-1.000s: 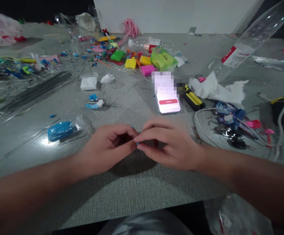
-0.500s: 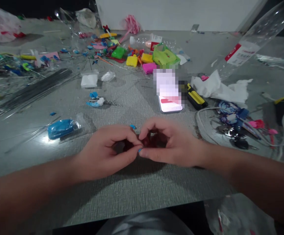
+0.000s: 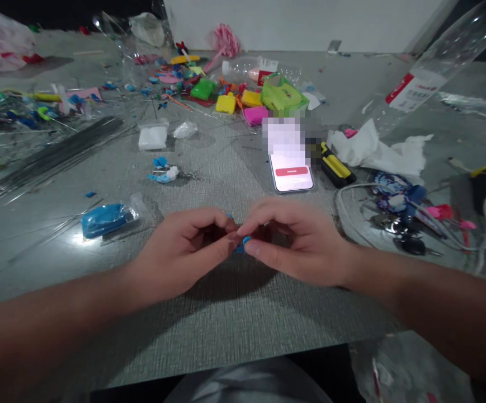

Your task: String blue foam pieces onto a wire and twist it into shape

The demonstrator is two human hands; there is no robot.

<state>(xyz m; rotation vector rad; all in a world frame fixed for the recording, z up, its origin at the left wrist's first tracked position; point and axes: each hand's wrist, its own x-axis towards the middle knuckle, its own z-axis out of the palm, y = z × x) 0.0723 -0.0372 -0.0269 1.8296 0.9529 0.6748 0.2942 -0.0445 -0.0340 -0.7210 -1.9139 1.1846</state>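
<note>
My left hand (image 3: 188, 249) and my right hand (image 3: 295, 240) meet fingertip to fingertip above the near part of the table. Small bits of blue clay (image 3: 240, 247) show between the fingers and thumbs of both hands, which are pinched closed. My fingers hide much of the clay's shape. To the left lies a blue clay block in clear wrap (image 3: 106, 220). Beyond it, a small piece of blue and white clay with thin wires (image 3: 164, 174) rests on the table.
A lit phone (image 3: 292, 176) lies ahead, beside a black-and-yellow tool (image 3: 335, 167). Thin wires (image 3: 53, 154) are bundled at left. Coloured clay packs, including a green bag (image 3: 283, 96), sit farther back. At right are a plastic bottle (image 3: 429, 84), crumpled tissue (image 3: 402, 157), keys and a cable.
My fingertips have shifted slightly, and both thumbs have moved a little upward and apart. More blue clay shows between them. The phone's screen looks different.
</note>
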